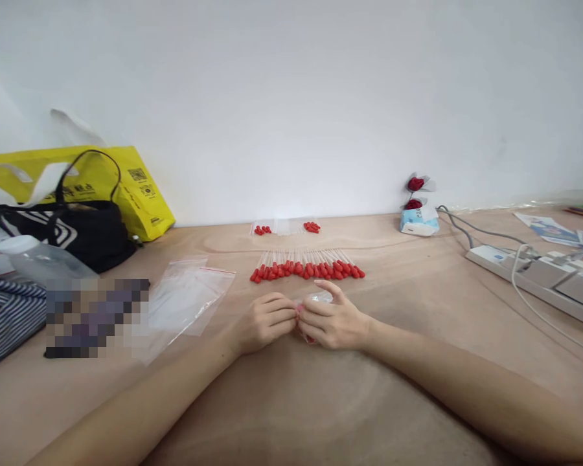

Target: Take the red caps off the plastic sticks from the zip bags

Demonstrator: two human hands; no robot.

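Near the middle of the table, my left hand (pixel 271 321) and my right hand (pixel 336 318) meet at a small clear plastic bag (pixel 315 298) with something red inside. Both hands have their fingers closed on the bag, and my right thumb sticks up. Most of the bag is hidden behind my fingers. Just beyond my hands lies a row of red-tipped white sticks (pixel 307 268), side by side with the red ends towards me. Against the wall lie clear bags (pixel 286 226) with red-tipped sticks in them.
Flat clear zip bags (pixel 189 301) lie to the left, beside a blurred-out item (pixel 97 317). Farther left are a plastic bottle (pixel 48 259), a black bag (pixel 87 233) and a yellow bag (pixel 148 207). A tissue pack (pixel 419 222) and a power strip (pixel 544 278) with cables are on the right.
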